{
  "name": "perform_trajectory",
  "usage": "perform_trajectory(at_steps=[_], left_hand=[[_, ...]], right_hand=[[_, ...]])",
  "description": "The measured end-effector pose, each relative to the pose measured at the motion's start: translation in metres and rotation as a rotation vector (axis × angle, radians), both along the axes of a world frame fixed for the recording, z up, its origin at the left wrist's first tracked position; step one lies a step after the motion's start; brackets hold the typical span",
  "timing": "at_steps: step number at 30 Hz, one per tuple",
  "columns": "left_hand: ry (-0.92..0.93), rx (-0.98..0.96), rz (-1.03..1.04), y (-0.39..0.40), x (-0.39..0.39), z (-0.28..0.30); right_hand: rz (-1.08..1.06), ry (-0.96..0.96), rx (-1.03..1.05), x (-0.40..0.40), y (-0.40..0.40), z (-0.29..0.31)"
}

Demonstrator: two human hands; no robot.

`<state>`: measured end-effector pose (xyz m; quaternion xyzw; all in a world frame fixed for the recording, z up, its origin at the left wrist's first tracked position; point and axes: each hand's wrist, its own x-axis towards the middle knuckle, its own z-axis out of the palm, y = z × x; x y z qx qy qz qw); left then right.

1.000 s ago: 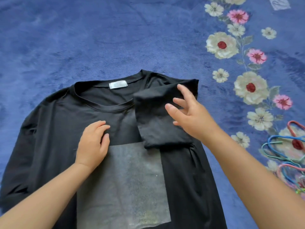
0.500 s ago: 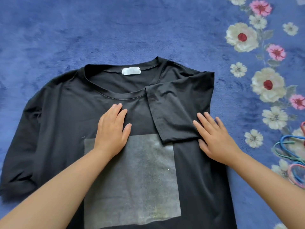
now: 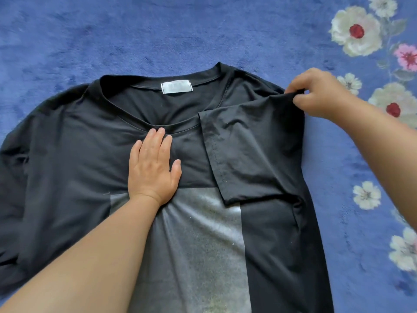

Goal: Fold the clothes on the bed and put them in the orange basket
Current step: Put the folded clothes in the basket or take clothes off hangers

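A black T-shirt (image 3: 74, 168) with a grey square print and a white neck label lies face up on the blue bed cover. Its right sleeve (image 3: 252, 152) is folded inward over the chest. My left hand (image 3: 153, 168) presses flat on the chest just below the collar, fingers straight. At the shirt's right shoulder, my right hand (image 3: 318, 93) pinches the top corner of the folded fabric. The orange basket is not in view.
The blue plush bed cover (image 3: 135, 37) spreads all around the shirt. A band of white and pink printed flowers (image 3: 356, 30) runs down its right side. The shirt's left sleeve lies spread out at the left edge of view.
My right hand left the lower edge of the folded sleeve and moved up to the shoulder corner, now pinching it. My left hand slid up toward the collar. The camera has come closer.
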<state>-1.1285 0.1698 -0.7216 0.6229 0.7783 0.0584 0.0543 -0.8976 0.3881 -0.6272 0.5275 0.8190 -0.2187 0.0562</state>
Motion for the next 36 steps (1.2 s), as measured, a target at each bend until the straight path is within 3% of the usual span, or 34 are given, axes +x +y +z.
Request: perform_trajectory(at_steps=[2, 6, 12, 15, 19, 22, 24, 28, 36], left_hand=[[0.011, 0.018, 0.001, 0.001, 0.000, -0.003], [0.035, 0.046, -0.005, 0.001, -0.002, -0.007], [0.046, 0.085, -0.016, 0.000, -0.003, -0.012], [0.041, 0.116, -0.013, 0.001, -0.004, -0.014], [0.041, 0.106, -0.021, 0.002, -0.004, -0.016], [0.041, 0.089, -0.025, 0.001, -0.004, -0.016], [0.041, 0.078, -0.029, 0.003, -0.004, -0.016], [0.055, 0.106, -0.033, 0.002, -0.005, -0.015], [-0.003, 0.097, -0.037, 0.006, -0.002, -0.010]], right_hand=[[0.038, -0.026, -0.017, -0.007, 0.001, 0.003], [0.122, -0.313, -0.054, -0.009, 0.017, -0.008], [0.139, -0.450, 0.391, 0.008, 0.028, -0.044], [0.092, -0.378, 0.511, 0.009, 0.020, -0.059], [-0.151, -0.253, 0.409, -0.007, 0.002, -0.053], [-0.020, -0.030, 0.541, -0.027, -0.056, -0.050], [0.010, 0.065, 0.514, -0.037, -0.104, -0.062], [0.017, -0.009, 0.362, -0.049, -0.161, -0.086], [-0.026, -0.047, 0.256, -0.049, -0.151, -0.093]])
